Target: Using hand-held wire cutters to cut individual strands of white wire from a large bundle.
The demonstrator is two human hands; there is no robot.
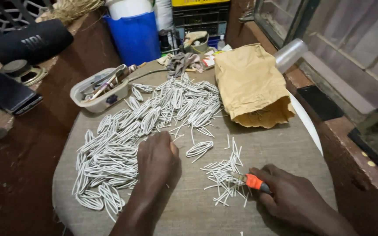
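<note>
The left hand (156,159) rests palm down on the table (189,209), its grip pressed on white wire loops (110,153) at the pile's edge. The right hand (292,199) grips orange-handled pliers (250,180), tips in cut wire bits (224,175), near a paper bag (250,83)

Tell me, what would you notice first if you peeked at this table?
A big heap of white wire loops sprawls across the left and middle of the cloth-covered table, with the left hand resting on its near edge. At the right, the right hand holds orange-handled pliers beside a small pile of short white cut pieces. Behind them lies a crumpled brown paper bag, its mouth open.
</note>
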